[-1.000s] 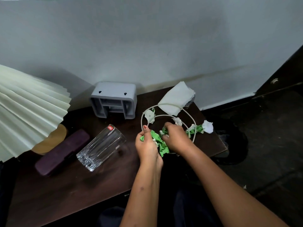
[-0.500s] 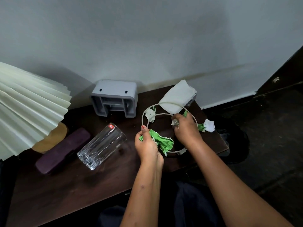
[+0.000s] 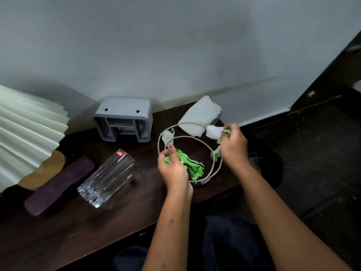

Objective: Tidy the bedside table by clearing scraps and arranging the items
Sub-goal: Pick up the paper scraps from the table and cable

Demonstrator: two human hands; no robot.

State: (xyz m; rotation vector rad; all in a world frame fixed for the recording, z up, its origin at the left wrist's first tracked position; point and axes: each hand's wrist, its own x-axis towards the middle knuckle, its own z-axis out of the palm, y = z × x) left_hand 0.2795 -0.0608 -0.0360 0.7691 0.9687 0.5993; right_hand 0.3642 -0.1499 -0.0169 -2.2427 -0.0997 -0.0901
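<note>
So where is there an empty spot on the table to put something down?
The widest bare patch is the table's front strip, below the tipped glass and the purple case. A smaller one lies between the grey box and the glass. The right end is crowded: the cable loop, scraps and folded tissue fill it.

Bare tabletop (image 3: pixel 150 153) between glass (image 3: pixel 109 178) and cable (image 3: pixel 187 136)

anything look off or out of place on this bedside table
The glass lies on its side beside the purple case, no spill visible. Torn green and white paper scraps are strewn around the coiled cable; the left hand and right hand each hold some.
</note>
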